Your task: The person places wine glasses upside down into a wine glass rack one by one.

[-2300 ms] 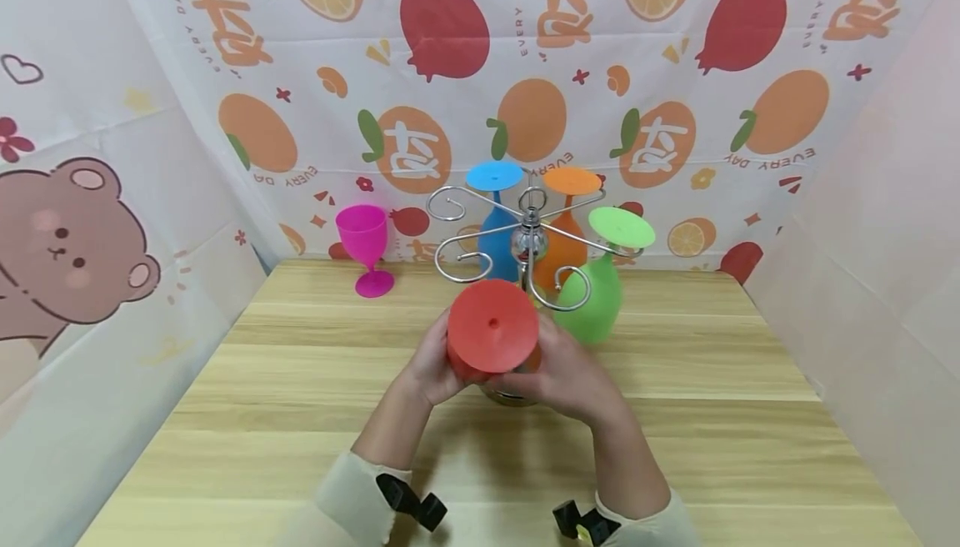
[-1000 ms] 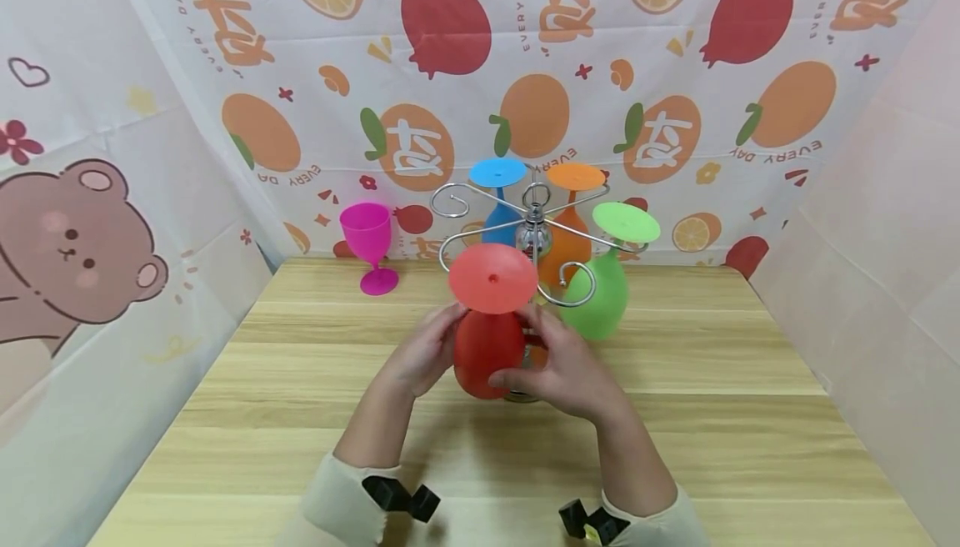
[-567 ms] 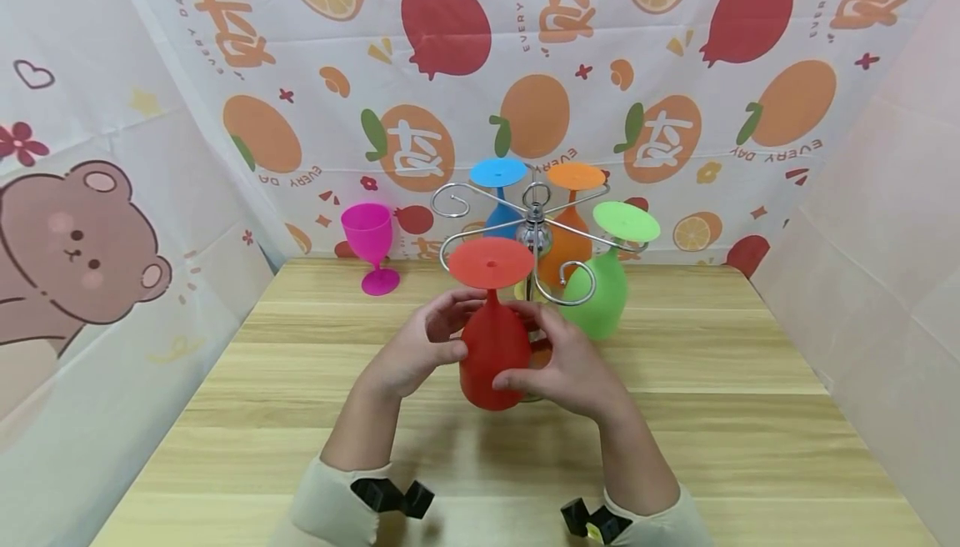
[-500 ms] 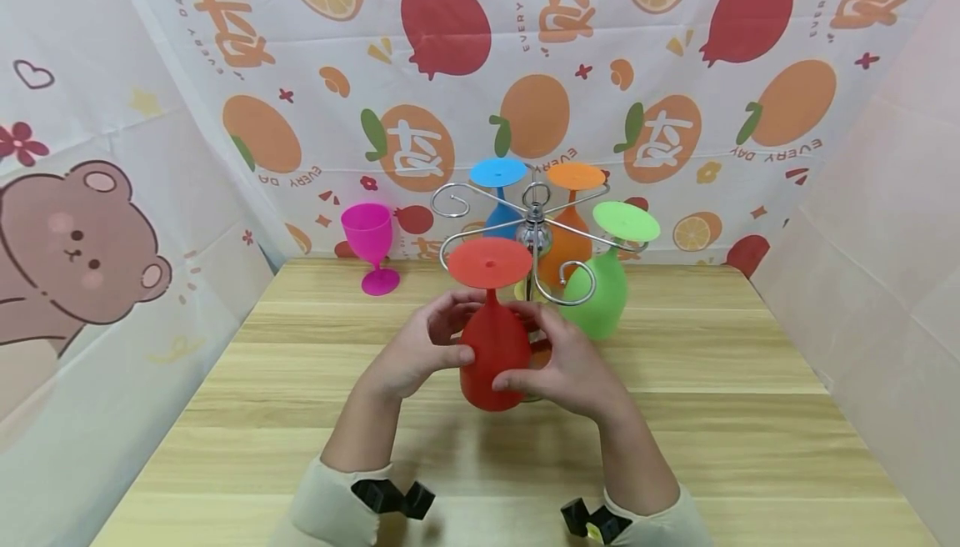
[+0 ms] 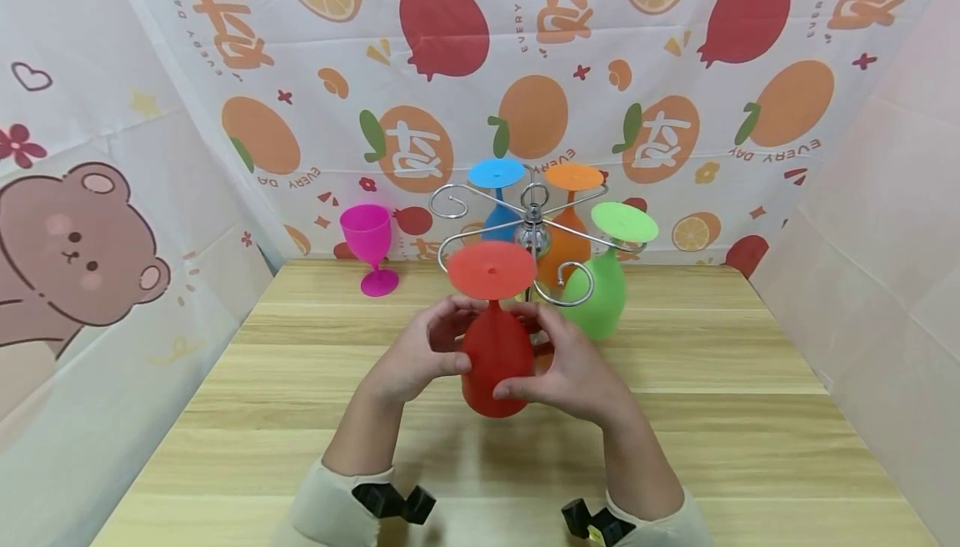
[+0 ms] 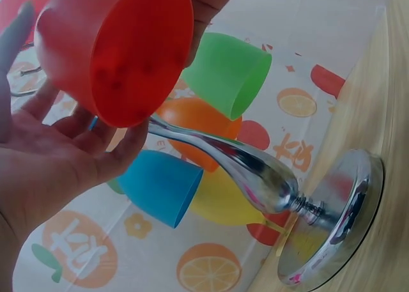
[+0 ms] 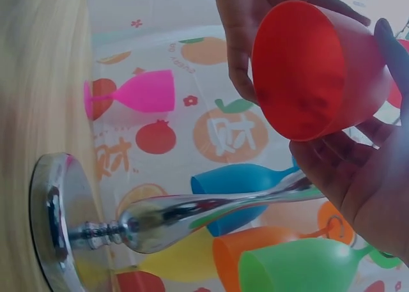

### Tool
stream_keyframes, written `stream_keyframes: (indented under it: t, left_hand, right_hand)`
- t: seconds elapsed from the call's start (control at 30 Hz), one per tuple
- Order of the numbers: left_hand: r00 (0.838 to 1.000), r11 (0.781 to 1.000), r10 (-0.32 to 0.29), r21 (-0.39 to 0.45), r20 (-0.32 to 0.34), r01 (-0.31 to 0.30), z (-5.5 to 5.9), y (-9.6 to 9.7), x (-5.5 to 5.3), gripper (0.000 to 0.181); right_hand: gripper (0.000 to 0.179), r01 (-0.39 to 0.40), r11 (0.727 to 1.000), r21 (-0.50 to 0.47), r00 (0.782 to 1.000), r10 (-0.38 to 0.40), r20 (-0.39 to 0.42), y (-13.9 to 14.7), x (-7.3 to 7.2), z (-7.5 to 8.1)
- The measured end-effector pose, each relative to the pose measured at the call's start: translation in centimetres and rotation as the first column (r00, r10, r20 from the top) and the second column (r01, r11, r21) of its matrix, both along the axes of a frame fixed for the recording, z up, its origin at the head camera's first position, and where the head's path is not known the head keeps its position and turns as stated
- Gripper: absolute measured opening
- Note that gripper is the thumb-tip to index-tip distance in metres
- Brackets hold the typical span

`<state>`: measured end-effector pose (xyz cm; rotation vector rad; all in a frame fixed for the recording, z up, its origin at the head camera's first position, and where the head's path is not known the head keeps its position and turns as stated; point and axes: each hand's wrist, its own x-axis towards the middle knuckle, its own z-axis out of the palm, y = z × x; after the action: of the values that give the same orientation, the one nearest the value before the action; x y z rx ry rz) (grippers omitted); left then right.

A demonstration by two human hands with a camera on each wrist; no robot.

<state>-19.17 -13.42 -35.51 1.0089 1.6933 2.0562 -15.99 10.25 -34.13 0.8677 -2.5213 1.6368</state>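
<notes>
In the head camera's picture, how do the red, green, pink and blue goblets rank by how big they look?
Largest to smallest:
1. Red goblet, nearest the camera
2. Green goblet
Not ranked: pink goblet and blue goblet; blue is partly hidden.

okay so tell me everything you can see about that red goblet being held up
The smooth, plastic-looking red goblet is upside down: flat round foot on top with a small central dimple, then a thin stem and a rounded bowl, its open mouth facing down. The left grip and right grip hold the bowl above the table, thumbs on its near side. It is in front of the metal rack; whether the foot touches it is unclear.
</notes>
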Motion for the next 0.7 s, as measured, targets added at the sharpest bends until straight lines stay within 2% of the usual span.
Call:
stream_keyframes:
  t: [0.13, 0.27, 0.5, 0.63, 0.7]
  left_hand:
    - [0.998, 1.000, -0.030, -0.006, -0.059, 0.030, 0.2, 0.2, 0.3, 0.068]
    - [0.989, 0.999, -0.027, -0.034, -0.145, 0.022, 0.5, 0.7, 0.7, 0.072]
    - [0.961, 0.998, 0.040, -0.037, -0.275, -0.052, 0.6, 2.5, 1.6, 0.064]
    - [0.945, 0.994, 0.087, -0.041, -0.316, -0.105, 0.6, 3.8, 2.2, 0.061]
    - [0.943, 0.991, 0.109, -0.045, -0.315, -0.130, 0.5, 4.5, 2.4, 0.060]
  right_hand:
    - [0.080, -0.053, 0.998, -0.030, 0.999, 0.053, -0.001, 0.6, 0.2, 0.5]
    - [0.079, -0.106, 0.994, -0.040, 0.994, 0.106, -0.007, 1.7, 0.4, 0.9]
    - [0.080, -0.145, 0.988, -0.042, 0.989, 0.144, -0.042, 3.9, 1.1, 1.6]
    - [0.078, -0.139, 0.989, -0.058, 0.990, 0.137, -0.033, 5.0, 1.4, 1.8]
    - [0.076, -0.136, 0.989, -0.063, 0.991, 0.134, -0.029, 5.6, 1.4, 1.9]
